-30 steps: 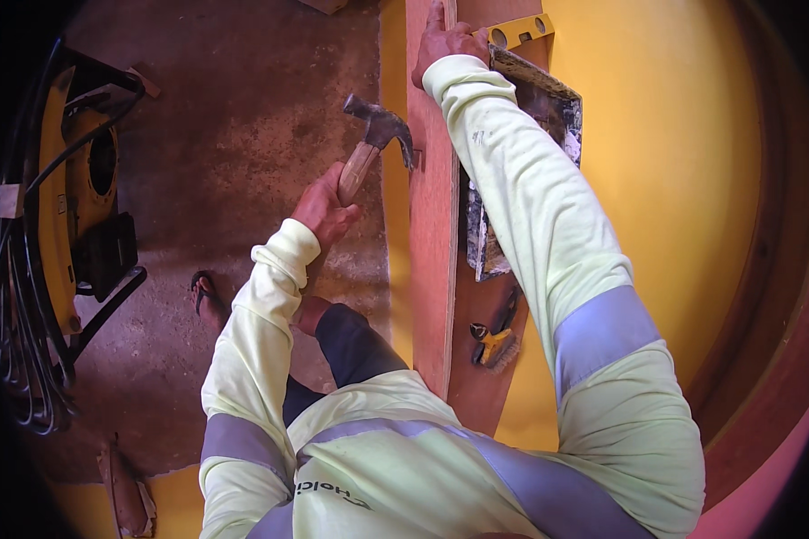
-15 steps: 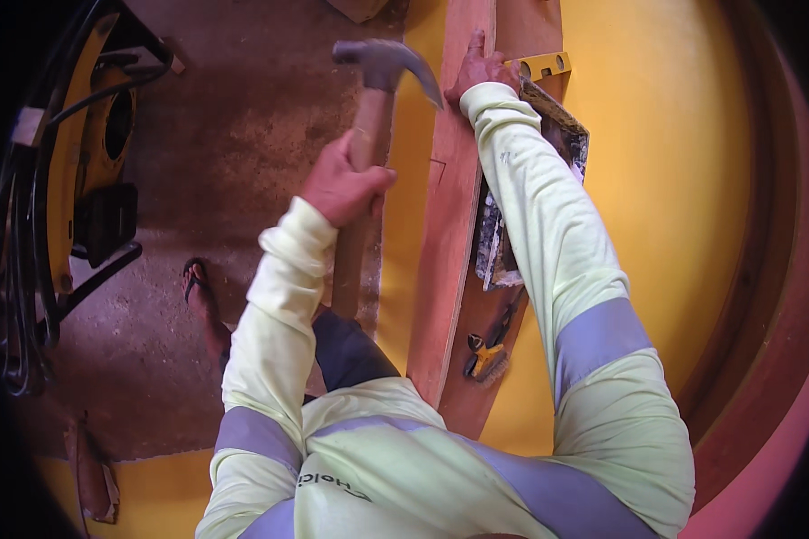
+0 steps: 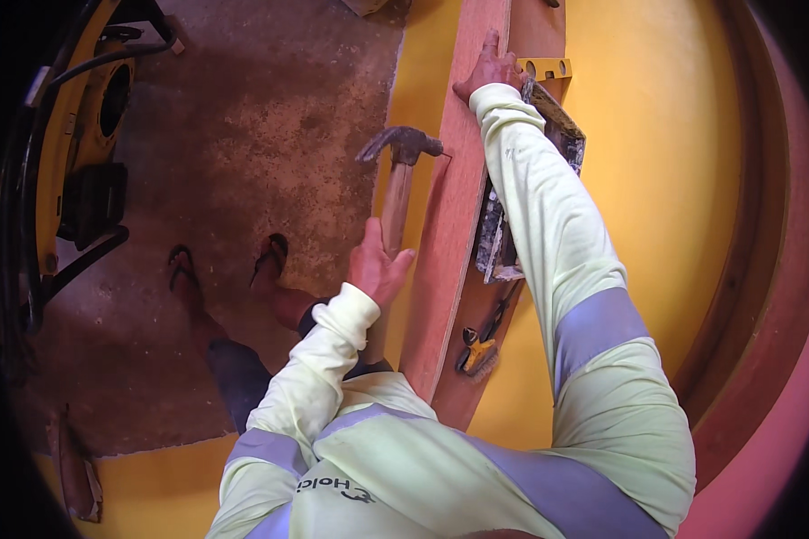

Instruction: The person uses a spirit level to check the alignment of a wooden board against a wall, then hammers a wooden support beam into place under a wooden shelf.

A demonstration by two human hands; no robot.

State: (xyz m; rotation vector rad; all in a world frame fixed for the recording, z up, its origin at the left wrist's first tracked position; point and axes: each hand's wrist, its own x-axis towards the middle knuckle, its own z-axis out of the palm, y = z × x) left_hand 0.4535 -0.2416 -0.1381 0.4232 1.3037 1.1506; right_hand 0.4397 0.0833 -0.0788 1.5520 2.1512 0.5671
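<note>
My left hand [image 3: 379,263] is closed round the wooden handle of a claw hammer [image 3: 404,144]. The hammer's face is at a thin nail [image 3: 447,155] on the side of a long reddish wooden board [image 3: 436,242]; whether they touch I cannot tell. Farther up, my right hand [image 3: 492,74] grips the board, its index finger stretched along it and other fingers bent over the edge. Beside that hand lies a yellow spirit level [image 3: 548,69]. Under my right forearm is a dark, spattered box-like thing [image 3: 496,238], partly hidden.
A yellow-handled brush [image 3: 478,352] lies on the lower ledge by the board. At the left stands a yellow machine with a black tube frame [image 3: 108,108]. My sandalled feet [image 3: 182,265] are on the brown floor. A yellow wall surface [image 3: 656,180] curves along the right.
The hammer has swung right and down, from raised over the floor to the nail at the board. My left hand moved with it. My right hand stays on the board.
</note>
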